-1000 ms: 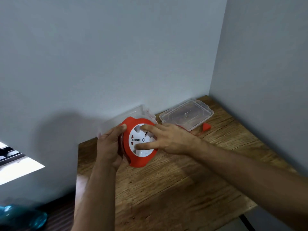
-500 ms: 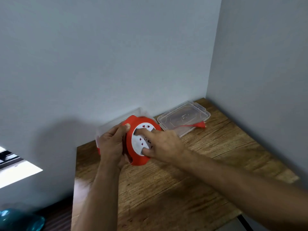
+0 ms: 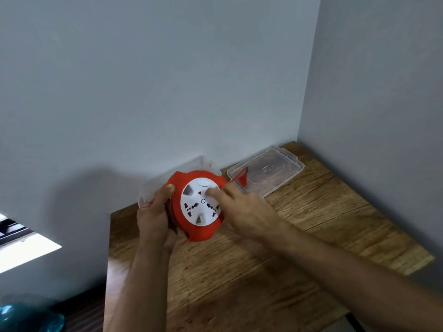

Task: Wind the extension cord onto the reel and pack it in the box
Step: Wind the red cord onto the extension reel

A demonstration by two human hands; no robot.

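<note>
The red extension reel [image 3: 196, 228] with its white socket face [image 3: 201, 207] is held upright above the wooden table [image 3: 275, 259]. My left hand [image 3: 153, 219] grips its left rim, thumb on the red edge. My right hand [image 3: 242, 209] has its fingertips on the white face. The red plug [image 3: 242, 178] hangs on a short stretch of cord just right of the reel. A clear plastic box [image 3: 191, 164] stands behind the reel against the wall, mostly hidden. Its clear lid [image 3: 266, 173] lies flat at the back right.
Grey walls close the table at the back and on the right, forming a corner. The table's left edge [image 3: 109, 248] drops to a dark floor. A teal object [image 3: 28, 317] sits at the bottom left.
The white face has turned under my right fingers. The red plug has been drawn from the table by the lid up to the reel's right edge.
</note>
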